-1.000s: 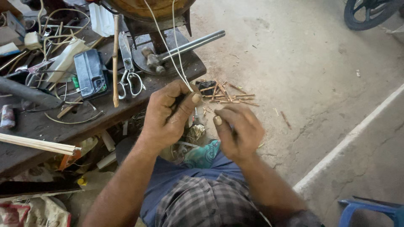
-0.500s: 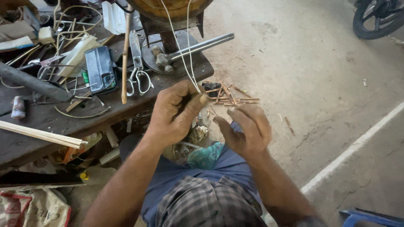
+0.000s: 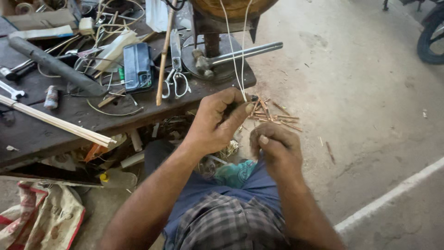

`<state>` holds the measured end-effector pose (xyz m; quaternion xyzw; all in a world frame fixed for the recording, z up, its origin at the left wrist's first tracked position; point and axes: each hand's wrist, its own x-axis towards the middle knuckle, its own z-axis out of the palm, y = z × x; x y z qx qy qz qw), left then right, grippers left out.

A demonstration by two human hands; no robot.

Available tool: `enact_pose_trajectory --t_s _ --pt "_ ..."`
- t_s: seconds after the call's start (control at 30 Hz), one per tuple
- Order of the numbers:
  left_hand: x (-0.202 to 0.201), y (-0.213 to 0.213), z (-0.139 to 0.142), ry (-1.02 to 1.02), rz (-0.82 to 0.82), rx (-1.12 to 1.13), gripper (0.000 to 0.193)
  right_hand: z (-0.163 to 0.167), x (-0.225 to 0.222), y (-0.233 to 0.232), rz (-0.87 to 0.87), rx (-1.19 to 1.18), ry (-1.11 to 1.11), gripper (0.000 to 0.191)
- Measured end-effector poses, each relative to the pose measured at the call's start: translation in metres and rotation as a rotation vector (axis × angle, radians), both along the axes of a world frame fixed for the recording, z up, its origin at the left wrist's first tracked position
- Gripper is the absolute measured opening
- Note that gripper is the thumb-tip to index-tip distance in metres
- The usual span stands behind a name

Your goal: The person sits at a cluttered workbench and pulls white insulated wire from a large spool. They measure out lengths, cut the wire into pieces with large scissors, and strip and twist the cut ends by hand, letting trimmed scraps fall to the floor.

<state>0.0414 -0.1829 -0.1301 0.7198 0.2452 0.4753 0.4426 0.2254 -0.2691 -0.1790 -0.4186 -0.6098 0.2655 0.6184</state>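
Observation:
My left hand (image 3: 217, 124) pinches two thin pale cane strips (image 3: 236, 51) between thumb and fingers; the strips run up to a round brown woven object (image 3: 233, 7) at the top edge. My right hand (image 3: 274, 147) is curled just below and to the right of the left one, fingers closed; whether it holds anything is hidden. Both hands hover over my lap, beside the corner of a dark workbench (image 3: 55, 125).
On the bench lie scissors (image 3: 176, 69), a hammer (image 3: 236, 53), a wooden stick (image 3: 164, 55), a black phone case (image 3: 136, 65), a grey bar (image 3: 55, 65), pale cane rods (image 3: 55, 121) and loose wire. Short reddish cane offcuts (image 3: 275, 115) litter the concrete floor. A sack (image 3: 41, 215) lies bottom left.
The view has shifted slightly, with the bench now lower in frame. My right hand has curled tighter and dropped a little below the left, which keeps hold of the strips.

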Motion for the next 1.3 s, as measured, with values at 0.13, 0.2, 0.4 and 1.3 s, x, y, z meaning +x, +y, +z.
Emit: enact_pose_trajectory --t_s 0.13,0.2,0.4,1.3 --pt "-0.011 0.003 0.006 0.064 0.047 0.085 0.013 0.017 0.008 0.007 -0.037 0.016 -0.205 0.012" --pt "-0.011 0.002 0.010 0.088 0.078 0.086 0.016 0.030 0.004 0.010 -0.128 0.040 -0.397 0.011" --pt "0.000 -0.011 0.021 0.227 0.145 0.048 0.030 0.058 -0.017 0.013 -0.176 0.153 -0.678 0.011" --pt "0.052 0.063 0.073 -0.336 0.499 -0.091 0.035 0.051 0.000 0.005 0.010 -0.089 -0.083 0.023"
